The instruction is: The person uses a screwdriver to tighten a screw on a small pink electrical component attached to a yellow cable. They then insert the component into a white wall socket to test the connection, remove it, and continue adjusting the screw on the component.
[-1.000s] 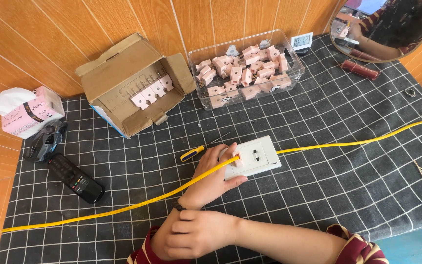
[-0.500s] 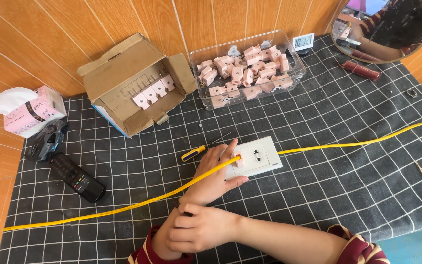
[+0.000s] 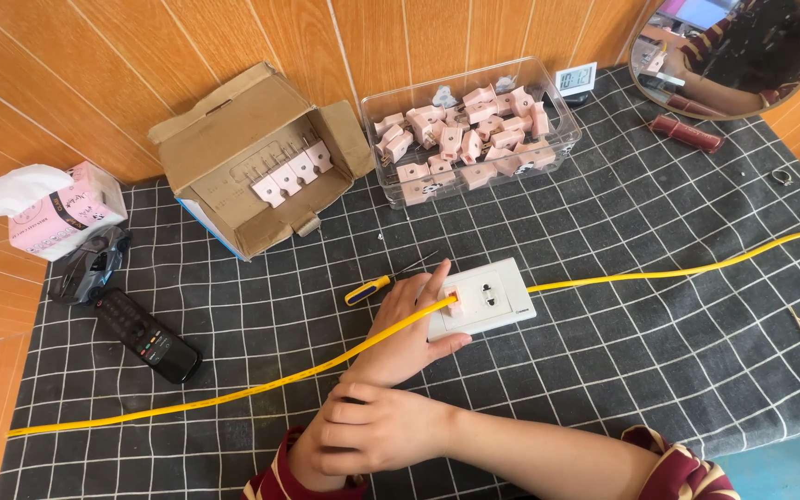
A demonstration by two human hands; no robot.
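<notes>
Many pink plugs [image 3: 474, 139] fill the clear tub [image 3: 562, 153]; left hand [image 3: 409, 324] spread flat on white socket plate [image 3: 497, 298].

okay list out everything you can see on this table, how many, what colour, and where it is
socket plate: one, white, centre
cable: one, yellow, across the cloth
screwdriver: one, yellow handle, left of plate
clear bin: one, many pink parts, back
cardboard box: one, brown, open, back left
tissue pack: one, pink, far left
remote: one, black, left
mirror: one, round, top right
left hand: on the plate, cable across it
right hand: gripping the left wrist
</notes>
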